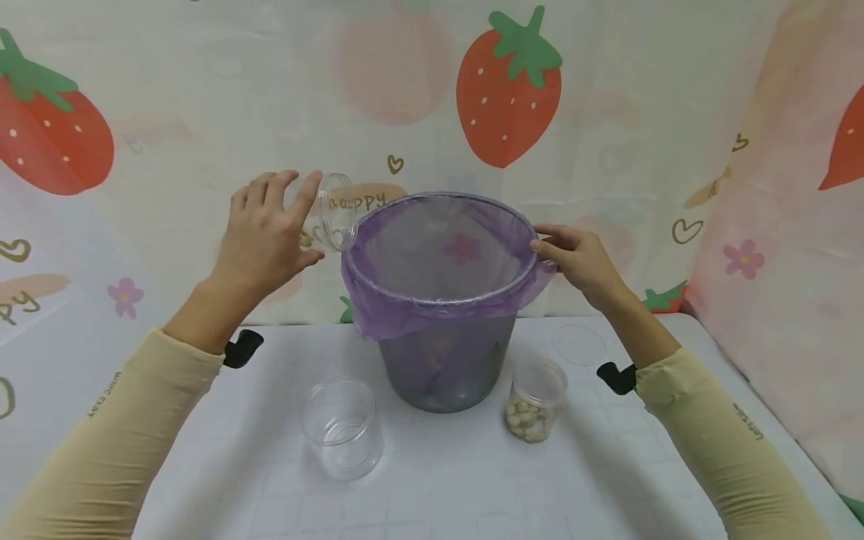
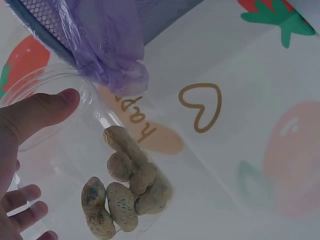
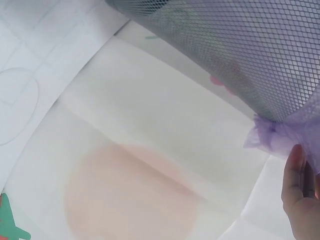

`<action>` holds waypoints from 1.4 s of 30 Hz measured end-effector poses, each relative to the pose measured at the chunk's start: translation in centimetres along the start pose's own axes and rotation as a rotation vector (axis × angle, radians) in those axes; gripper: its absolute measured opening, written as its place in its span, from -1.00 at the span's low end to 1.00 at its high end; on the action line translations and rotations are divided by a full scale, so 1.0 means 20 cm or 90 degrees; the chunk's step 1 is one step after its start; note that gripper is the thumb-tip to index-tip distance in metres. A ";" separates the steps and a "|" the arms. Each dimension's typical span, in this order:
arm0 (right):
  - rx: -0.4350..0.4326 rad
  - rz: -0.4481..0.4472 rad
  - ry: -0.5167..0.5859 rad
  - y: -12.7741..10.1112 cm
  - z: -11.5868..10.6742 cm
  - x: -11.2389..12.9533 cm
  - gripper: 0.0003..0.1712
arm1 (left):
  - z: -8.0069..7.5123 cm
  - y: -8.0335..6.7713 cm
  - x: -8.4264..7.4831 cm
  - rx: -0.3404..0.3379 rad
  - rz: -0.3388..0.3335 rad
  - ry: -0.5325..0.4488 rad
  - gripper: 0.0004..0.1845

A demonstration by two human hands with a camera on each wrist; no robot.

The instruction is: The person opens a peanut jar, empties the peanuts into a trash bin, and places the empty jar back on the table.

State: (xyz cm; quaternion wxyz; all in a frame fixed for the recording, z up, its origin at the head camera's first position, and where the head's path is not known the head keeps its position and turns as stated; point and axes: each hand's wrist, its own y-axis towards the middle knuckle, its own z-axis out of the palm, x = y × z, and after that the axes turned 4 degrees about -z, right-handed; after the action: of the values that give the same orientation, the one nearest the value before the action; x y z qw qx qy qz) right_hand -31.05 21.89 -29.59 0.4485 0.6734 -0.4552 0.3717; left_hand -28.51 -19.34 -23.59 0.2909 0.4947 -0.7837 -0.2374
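Observation:
My left hand (image 1: pixel 263 229) grips a clear plastic jar (image 1: pixel 340 214), tipped on its side with its mouth at the left rim of a mesh bin (image 1: pixel 445 367). Several peanuts in their shells (image 2: pixel 122 205) lie inside, towards the jar's base, in the left wrist view. A purple bag (image 1: pixel 398 322) lines the bin and folds over its rim. With thumb and fingers, my right hand (image 1: pixel 577 259) holds the bin's right rim through the bag. The right wrist view shows only part of that hand, beside the bunched bag edge (image 3: pixel 280 137).
A clear, wide jar (image 1: pixel 340 435) stands on the white table (image 1: pixel 418 495) front left of the bin. Right of the bin is a smaller jar (image 1: pixel 536 397) with beige nuts. Behind it lies a thin transparent disc (image 1: pixel 580 345). A strawberry-print sheet (image 1: pixel 270 90) hangs behind.

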 end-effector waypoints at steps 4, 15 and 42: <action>0.002 0.001 0.002 0.00 0.00 0.00 -0.42 | 0.00 0.01 -0.01 -0.038 0.051 0.038 0.08; 0.000 0.003 0.004 0.00 0.00 -0.01 -0.42 | 0.01 0.03 -0.05 -0.063 0.073 0.081 0.04; -0.004 -0.001 -0.016 0.00 0.00 -0.01 -0.42 | -0.06 0.14 -0.13 -0.055 0.092 0.103 0.03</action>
State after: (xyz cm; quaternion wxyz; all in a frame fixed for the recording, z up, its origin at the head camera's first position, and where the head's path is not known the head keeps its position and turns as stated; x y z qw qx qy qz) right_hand -31.02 21.91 -29.72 0.4452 0.6771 -0.4614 0.3612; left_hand -28.55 -16.01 -21.52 0.3904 0.4414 -0.7806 -0.2085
